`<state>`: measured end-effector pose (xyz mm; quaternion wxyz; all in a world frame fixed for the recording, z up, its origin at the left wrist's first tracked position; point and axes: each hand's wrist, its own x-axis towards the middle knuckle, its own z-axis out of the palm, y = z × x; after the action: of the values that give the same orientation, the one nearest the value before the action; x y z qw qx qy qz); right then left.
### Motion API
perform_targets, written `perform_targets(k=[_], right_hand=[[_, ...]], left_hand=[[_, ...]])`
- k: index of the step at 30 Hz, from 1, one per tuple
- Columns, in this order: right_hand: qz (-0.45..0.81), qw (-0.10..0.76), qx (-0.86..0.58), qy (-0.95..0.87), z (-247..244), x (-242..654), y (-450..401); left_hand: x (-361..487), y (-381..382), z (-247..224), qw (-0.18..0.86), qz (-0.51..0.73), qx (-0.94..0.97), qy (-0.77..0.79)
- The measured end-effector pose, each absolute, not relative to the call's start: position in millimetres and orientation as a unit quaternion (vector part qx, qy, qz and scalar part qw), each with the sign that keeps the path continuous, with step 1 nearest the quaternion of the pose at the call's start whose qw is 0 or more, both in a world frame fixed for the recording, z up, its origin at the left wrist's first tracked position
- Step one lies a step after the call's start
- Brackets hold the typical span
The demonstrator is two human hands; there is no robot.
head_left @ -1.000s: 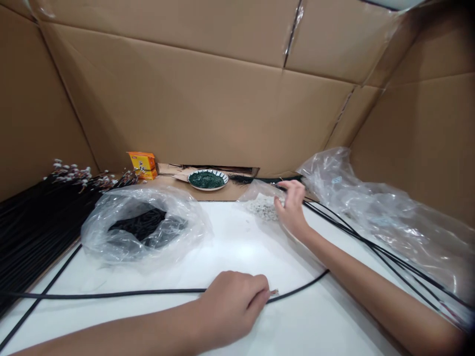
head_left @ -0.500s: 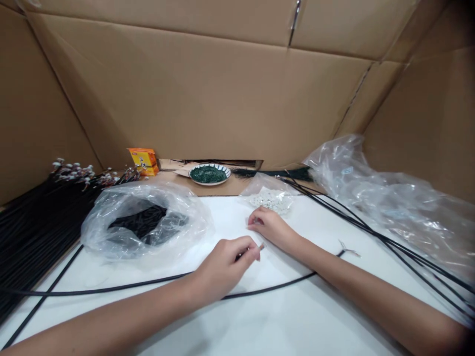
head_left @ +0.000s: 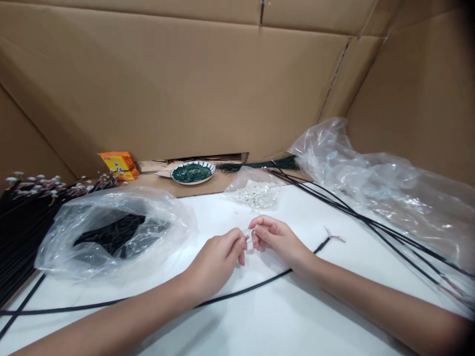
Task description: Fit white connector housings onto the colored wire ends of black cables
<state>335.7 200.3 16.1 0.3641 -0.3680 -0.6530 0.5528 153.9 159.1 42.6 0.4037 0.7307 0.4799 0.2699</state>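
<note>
My left hand (head_left: 218, 257) is closed in a pinch on thin wires (head_left: 247, 241), whose reddish ends stick out past the fingertips. Facing it, almost touching, my right hand (head_left: 280, 242) has thumb and fingers drawn together on a small whitish piece, mostly hidden by the fingers. A black cable (head_left: 252, 290) runs beneath both forearms across the white tabletop (head_left: 237, 326). Its stripped end (head_left: 334, 237) fans into fine wires just right of my right wrist. Beyond the hands lies a clear bag of small white pieces (head_left: 256, 193).
At left an open plastic bag (head_left: 163, 210) holds short black pieces (head_left: 111, 236). Black cables with white-tipped ends (head_left: 37, 185) pile up beside it. Behind are an orange box (head_left: 119, 165) and a plate of green bits (head_left: 193, 172). More cables (head_left: 356, 215) and clear plastic (head_left: 393, 193) lie right.
My right hand has come back from beside the bag of white pieces to my left hand's fingertips. The view has shifted slightly, with the wires still pinched in my left hand.
</note>
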Motion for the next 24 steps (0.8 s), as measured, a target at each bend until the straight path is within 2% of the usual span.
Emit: perform_targets(k=[4, 7, 11, 14, 17, 21, 24], right_hand=[[0.599, 0.355, -0.356, -0.623, 12.1, 343.8, 190.4], [0.570, 0.340, -0.376, -0.646, 14.8, 347.4, 187.3], [0.386, 0.288, -0.414, -0.772, 23.9, 350.5, 178.4], [0.252, 0.245, -0.359, -0.865, 27.7, 345.6, 163.5], [0.168, 0.192, -0.325, -0.911, 27.0, 331.8, 145.7], [0.056, 0.069, -0.300, -0.950, 24.7, 307.7, 130.3], [0.011, 0.025, -0.288, -0.957, 25.8, 293.7, 127.4]], left_hand=[[161.9, 161.9, 36.6, 0.436, 0.299, 0.702, 0.477], [161.5, 163.0, 35.0, 0.451, 0.313, 0.688, 0.474], [149.9, 166.4, 43.0, 0.448, 0.383, 0.659, 0.467], [137.9, 168.0, 60.6, 0.446, 0.422, 0.638, 0.465], [127.5, 164.3, 83.6, 0.443, 0.471, 0.623, 0.440], [120.5, 152.2, 110.7, 0.425, 0.509, 0.611, 0.432], [114.8, 145.5, 127.1, 0.393, 0.552, 0.607, 0.415]])
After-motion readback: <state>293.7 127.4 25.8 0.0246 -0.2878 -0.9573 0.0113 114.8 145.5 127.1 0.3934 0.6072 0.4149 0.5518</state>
